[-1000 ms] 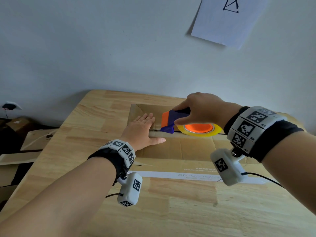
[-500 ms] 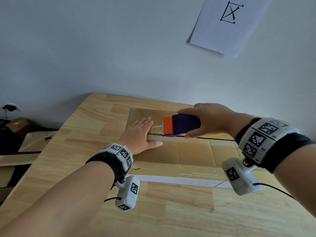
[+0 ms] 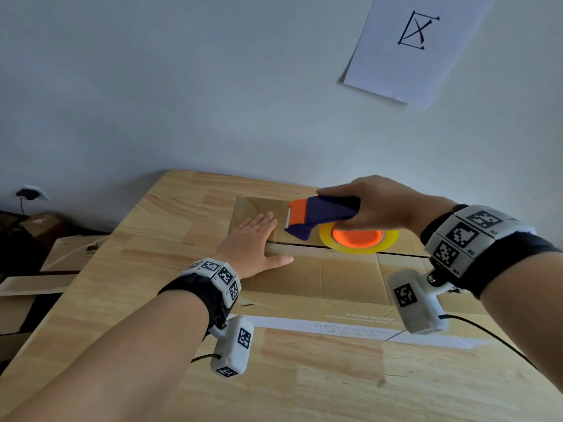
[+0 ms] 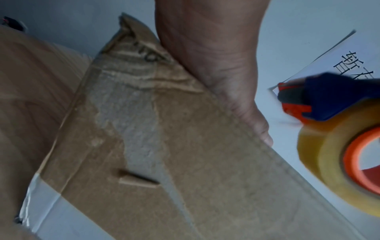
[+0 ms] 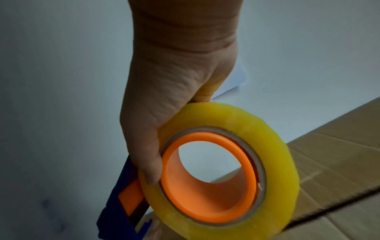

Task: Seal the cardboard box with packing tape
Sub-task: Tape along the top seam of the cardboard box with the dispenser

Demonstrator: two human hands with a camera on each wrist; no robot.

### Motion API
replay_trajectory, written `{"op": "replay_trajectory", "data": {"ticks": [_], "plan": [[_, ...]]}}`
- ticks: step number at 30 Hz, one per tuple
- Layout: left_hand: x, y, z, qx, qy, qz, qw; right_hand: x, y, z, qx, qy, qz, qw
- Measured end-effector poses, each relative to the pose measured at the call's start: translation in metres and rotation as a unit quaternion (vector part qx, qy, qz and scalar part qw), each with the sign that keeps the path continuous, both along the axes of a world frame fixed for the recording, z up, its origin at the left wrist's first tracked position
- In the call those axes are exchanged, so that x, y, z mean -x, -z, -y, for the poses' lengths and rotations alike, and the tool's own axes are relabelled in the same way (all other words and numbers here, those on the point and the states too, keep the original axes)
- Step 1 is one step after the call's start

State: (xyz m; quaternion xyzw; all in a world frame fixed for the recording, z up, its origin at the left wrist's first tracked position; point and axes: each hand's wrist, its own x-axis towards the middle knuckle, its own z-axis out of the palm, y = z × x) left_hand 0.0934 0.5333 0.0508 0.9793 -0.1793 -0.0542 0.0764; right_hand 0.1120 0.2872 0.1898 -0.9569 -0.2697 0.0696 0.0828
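While left hand (image 3: 254,243) lies flat on box (image 3: 335,281) | right hand (image 3: 380,205) grips tape dispenser (image 3: 323,214) | wooden table (image 3: 170,226), grey wall (image 3: 182,86)

Bare forearms; black bands (image 3: 198,287) on both wrists; white blocks (image 3: 475,229) with black square markers; white cameras (image 3: 234,345) dangling, black cables (image 3: 487,333) trailing.
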Motion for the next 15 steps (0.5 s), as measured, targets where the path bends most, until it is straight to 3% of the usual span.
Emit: {"op": "replay_trajectory", "data": {"ticks": [3, 7, 15], "plan": [[0.001, 0.001, 0.0, 0.021, 0.0, 0.005, 1.0, 0.001, -0.022, -0.002, -0.011, -0.009, 0.011, 1.0], [0.001, 0.001, -0.001, 0.018, 0.002, 0.002, 1.0, 0.005, -0.036, 0.011, 0.047, -0.013, 0.035, 0.998], [0.004, -0.003, 0.007, -0.072, 0.007, -0.021, 0.997, 0.017, 0.003, 0.029, 0.107, -0.003, 0.0, 0.994]]}}
